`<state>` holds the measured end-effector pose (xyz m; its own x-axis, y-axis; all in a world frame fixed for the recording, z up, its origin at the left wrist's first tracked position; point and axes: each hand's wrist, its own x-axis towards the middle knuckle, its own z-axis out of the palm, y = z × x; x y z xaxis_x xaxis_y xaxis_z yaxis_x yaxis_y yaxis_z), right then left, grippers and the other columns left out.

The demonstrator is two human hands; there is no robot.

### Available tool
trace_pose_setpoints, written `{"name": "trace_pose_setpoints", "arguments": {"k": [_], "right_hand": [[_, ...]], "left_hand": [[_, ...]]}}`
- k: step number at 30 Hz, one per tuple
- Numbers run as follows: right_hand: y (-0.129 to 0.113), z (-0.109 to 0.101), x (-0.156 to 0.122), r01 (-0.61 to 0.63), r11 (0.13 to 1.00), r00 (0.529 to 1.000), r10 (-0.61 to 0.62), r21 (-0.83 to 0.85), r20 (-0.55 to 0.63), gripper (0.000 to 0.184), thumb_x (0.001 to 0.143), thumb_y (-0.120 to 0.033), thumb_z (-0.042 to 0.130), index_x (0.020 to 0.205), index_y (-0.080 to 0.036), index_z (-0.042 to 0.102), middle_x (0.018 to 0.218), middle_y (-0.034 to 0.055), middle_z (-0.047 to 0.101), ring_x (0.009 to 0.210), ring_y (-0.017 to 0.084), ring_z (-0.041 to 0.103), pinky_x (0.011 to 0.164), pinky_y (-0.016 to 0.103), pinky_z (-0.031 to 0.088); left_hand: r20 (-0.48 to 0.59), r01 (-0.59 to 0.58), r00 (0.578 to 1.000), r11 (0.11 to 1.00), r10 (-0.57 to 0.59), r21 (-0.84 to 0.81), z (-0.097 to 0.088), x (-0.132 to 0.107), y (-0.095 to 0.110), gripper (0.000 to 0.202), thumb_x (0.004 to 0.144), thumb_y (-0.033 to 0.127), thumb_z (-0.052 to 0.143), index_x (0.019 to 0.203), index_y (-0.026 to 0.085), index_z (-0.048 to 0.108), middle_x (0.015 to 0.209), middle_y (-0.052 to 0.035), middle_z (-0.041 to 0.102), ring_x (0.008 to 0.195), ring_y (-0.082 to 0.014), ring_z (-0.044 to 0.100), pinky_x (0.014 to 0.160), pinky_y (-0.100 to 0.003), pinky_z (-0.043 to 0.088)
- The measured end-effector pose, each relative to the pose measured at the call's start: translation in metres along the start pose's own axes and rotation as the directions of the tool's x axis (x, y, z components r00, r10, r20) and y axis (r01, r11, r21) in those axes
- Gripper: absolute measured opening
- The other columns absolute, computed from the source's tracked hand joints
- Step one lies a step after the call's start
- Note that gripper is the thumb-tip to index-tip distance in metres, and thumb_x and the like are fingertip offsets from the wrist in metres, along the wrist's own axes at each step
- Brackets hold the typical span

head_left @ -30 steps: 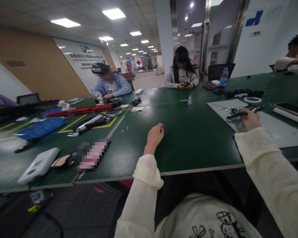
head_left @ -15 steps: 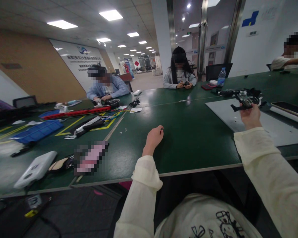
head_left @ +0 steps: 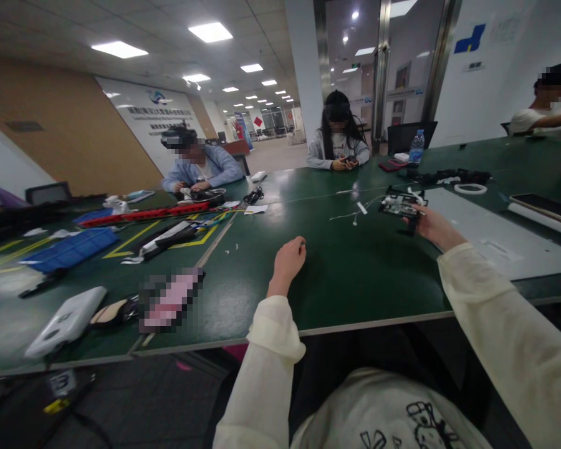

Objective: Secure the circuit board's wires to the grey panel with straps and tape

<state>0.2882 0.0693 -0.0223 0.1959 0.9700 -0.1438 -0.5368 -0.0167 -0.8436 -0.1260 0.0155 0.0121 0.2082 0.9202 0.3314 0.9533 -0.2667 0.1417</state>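
My right hand [head_left: 436,227] grips a black electronic assembly [head_left: 401,204] with silvery inner parts, held above the table by the left end of the grey-white board [head_left: 509,246]. Thin pale wires [head_left: 346,216] and a small white strip [head_left: 361,208] stick out to its left. My left hand [head_left: 288,259] is closed above the green table [head_left: 355,274], fingers curled together. Whatever may be between its fingertips is too small to make out.
Left of me are a white power bank [head_left: 68,321], a pink phone-like item [head_left: 175,299] and a blue basket [head_left: 70,247]. A white ring [head_left: 470,188], a phone [head_left: 549,209] and a water bottle [head_left: 416,148] stand to the right. Two people sit opposite; another sits far right.
My right hand has carried the black assembly left, off the board's far side, uncovering the white ring. Its wires now show. My left hand has stayed in place.
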Motion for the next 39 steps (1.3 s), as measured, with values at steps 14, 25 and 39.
{"name": "trace_pose_setpoints", "arguments": {"k": [14,25,39], "right_hand": [[0.037,0.028,-0.018,-0.227,0.935,0.919,0.298,-0.271,0.257,0.006,0.085,-0.011,0.057,0.09,-0.015,0.056,0.079,0.0042,0.069,0.068,0.015,0.068,0.062,0.028,0.061],[0.062,0.08,-0.035,-0.196,0.909,0.815,0.359,-0.367,0.454,0.014,0.083,-0.025,0.066,0.092,-0.018,0.057,0.092,0.004,0.068,0.078,0.014,0.066,0.072,0.031,0.059],[0.005,0.024,0.013,0.287,0.121,0.854,-0.481,-0.95,0.197,0.021,0.085,-0.031,0.055,0.094,-0.016,0.066,0.103,0.0131,0.066,0.104,0.026,0.059,0.096,0.04,0.041]], "left_hand": [[-0.051,0.001,0.999,0.998,-0.004,-0.067,-0.001,0.001,0.002,0.023,0.092,0.019,0.041,0.106,0.019,0.059,0.103,-0.0067,0.063,0.09,-0.0171,0.06,0.079,-0.027,0.047],[-0.117,-0.221,0.97,0.973,0.211,-0.073,-0.001,0.01,0.051,0.024,0.094,0.024,0.039,0.111,0.017,0.055,0.109,-0.0086,0.058,0.101,-0.0182,0.055,0.089,-0.03,0.044],[0.018,-0.23,0.973,0.973,0.23,0.029,0.048,0.039,0.105,0.036,0.098,0.034,0.028,0.106,0.017,0.059,0.11,-0.0116,0.056,0.105,-0.0238,0.051,0.088,-0.039,0.042]]}}
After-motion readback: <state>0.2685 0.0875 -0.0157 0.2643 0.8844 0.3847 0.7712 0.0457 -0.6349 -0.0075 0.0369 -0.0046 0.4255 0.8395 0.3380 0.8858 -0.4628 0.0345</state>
